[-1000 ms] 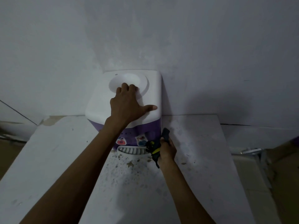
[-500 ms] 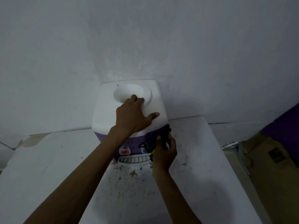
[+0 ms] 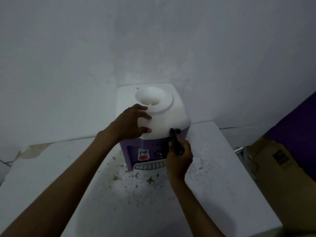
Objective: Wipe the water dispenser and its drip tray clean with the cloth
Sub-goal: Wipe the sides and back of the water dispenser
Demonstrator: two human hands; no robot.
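Observation:
A small water dispenser (image 3: 172,115) with a white top and purple body stands on a white counter against the wall. Its white slotted drip tray (image 3: 148,166) sticks out at the bottom front. My left hand (image 3: 130,124) rests on the left front of the white top, fingers spread and lightly curved over its edge. My right hand (image 3: 179,158) grips a dark cloth (image 3: 174,135) and holds it against the dispenser's front right corner, where white meets purple. The hand covers the right end of the tray and part of the taps.
The white counter (image 3: 222,185) is speckled with brown crumbs and dirt (image 3: 150,180) in front of the tray. A grey wall (image 3: 153,40) rises right behind the dispenser. A brown cardboard box (image 3: 282,177) and a purple surface (image 3: 297,120) stand at the right.
My left hand slid from the top's round recess toward its left front edge. My right hand rose with the cloth from the drip tray up to the front right corner. The view shifted.

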